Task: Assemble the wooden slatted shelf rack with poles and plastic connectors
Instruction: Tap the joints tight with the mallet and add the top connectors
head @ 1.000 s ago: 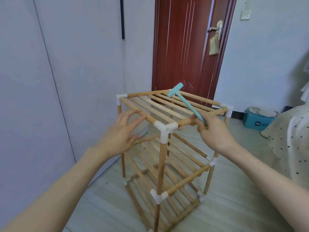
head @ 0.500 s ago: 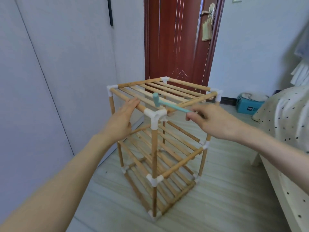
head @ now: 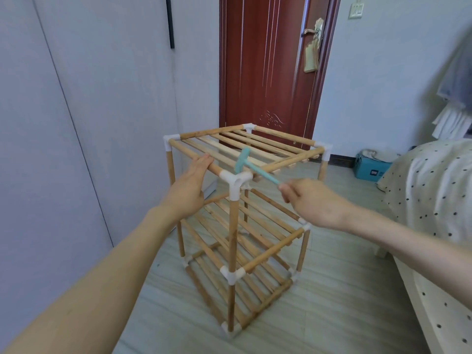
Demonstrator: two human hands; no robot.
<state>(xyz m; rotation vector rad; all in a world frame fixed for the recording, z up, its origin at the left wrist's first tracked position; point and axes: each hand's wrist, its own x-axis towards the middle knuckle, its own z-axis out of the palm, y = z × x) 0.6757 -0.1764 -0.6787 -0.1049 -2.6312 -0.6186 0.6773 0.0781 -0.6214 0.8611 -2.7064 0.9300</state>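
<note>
So the rack [head: 240, 221] stands upright on the floor [head: 332, 290] right in front of me, three slatted shelves stacked up, wooden poles joined by white plastic corner connectors. My left hand [head: 187, 187] is on the top-left pole [head: 196, 155] of the rack, fingers [head: 204, 159] curled over it and gripping it just behind the nearest top corner connector [head: 236, 181]. My right hand [head: 310, 203] is holding a little teal plastic hammer [head: 252, 167] by the end of its handle, pinched in my fingers [head: 287, 191]; it's a bit motion-blurred there, so I can't make out the exact grip. The hammer head is right at that same near corner connector, just above it, and whether it's actually touching I can't tell. The handle slants back toward my right hand, across the front top pole [head: 288, 160]. The other top connectors look seated on their poles. Behind the rack there's a dark red door [head: 268, 67] with a brass handle, a pale wardrobe [head: 84, 98] to the left, a bed [head: 434, 200] with a dotted cover on the right, and a teal box [head: 371, 169] on the floor by the wall.
</note>
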